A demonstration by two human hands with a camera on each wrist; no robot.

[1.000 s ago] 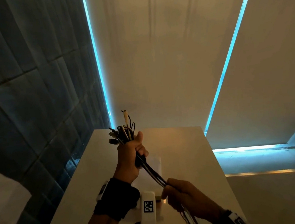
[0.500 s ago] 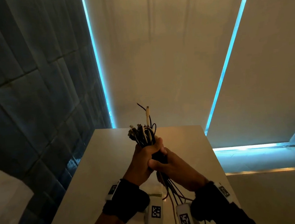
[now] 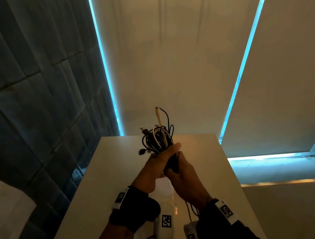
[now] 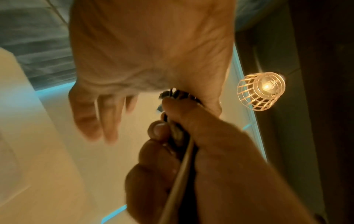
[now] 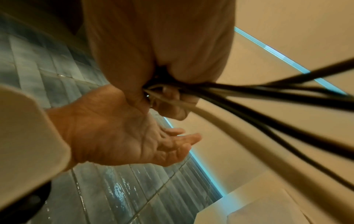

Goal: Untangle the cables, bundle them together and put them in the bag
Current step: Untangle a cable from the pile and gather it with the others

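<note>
A bundle of black and white cables (image 3: pixel 158 138) stands upright above the white table (image 3: pixel 120 179), plug ends sticking out on top. My right hand (image 3: pixel 186 181) grips the bundle just below the loops, fingers curled round it (image 4: pixel 201 166). My left hand (image 3: pixel 156 166) lies against the bundle from the left, thumb across it. In the wrist views its fingers (image 4: pixel 95 118) are straight and spread away from the cables (image 5: pixel 249 97). Loose cable tails (image 3: pixel 190 211) hang from my right fist toward the table. A pale, flat, translucent thing (image 3: pixel 168 201), possibly the bag, lies under my hands.
A dark tiled wall (image 3: pixel 37 91) runs along the table's left side. Pale blinds with blue light strips (image 3: pixel 242 56) hang behind. A white object (image 3: pixel 6 216) sits low at the left. A caged lamp (image 4: pixel 261 91) glows overhead.
My right hand slid up the cables from low on the strands to meet my left hand under the loops. My left fingers have let go and straightened. The bundle shifted right.
</note>
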